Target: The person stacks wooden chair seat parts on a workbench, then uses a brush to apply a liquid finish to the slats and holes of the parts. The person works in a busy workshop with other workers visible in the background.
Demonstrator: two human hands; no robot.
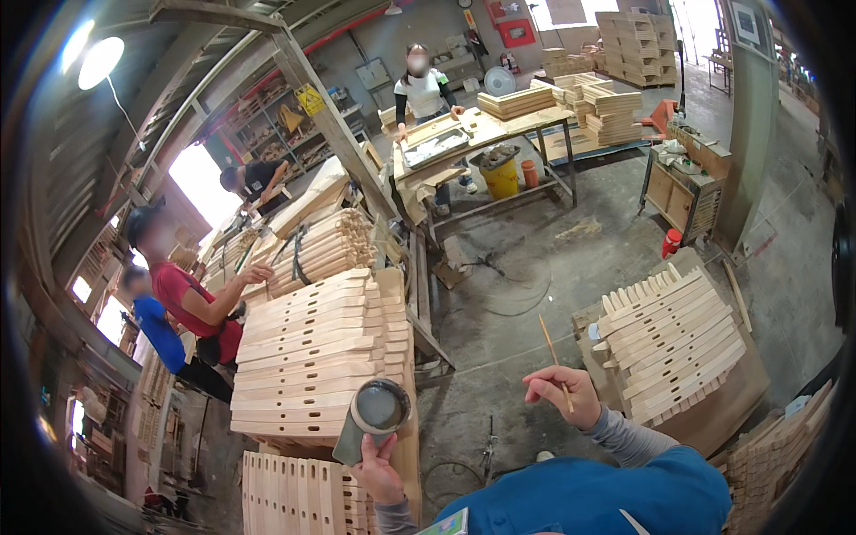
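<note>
My left hand [379, 471] is closed around a round cup [382, 407] with a greyish content, held above the wooden stack. A flat grey-green piece [348, 440], perhaps a sheet or cloth, shows beside the cup under my fingers. In my right hand [575, 395], a thin wooden stick [547, 341] is pinched, pointing up and away over the floor. Next to my left hand lie stacked pale wooden slats [308, 357] with dark oval slots. A nearer stack of slotted slats [294, 490] sits just below them.
Another slotted stack [682, 343] rests on a board at the right. Ahead, a person [423, 94] works at a table [535, 118], with a yellow bucket [499, 171] beneath. Several people stand along the left, one in a red shirt [178, 290]. A hose [517, 308] lies on the floor.
</note>
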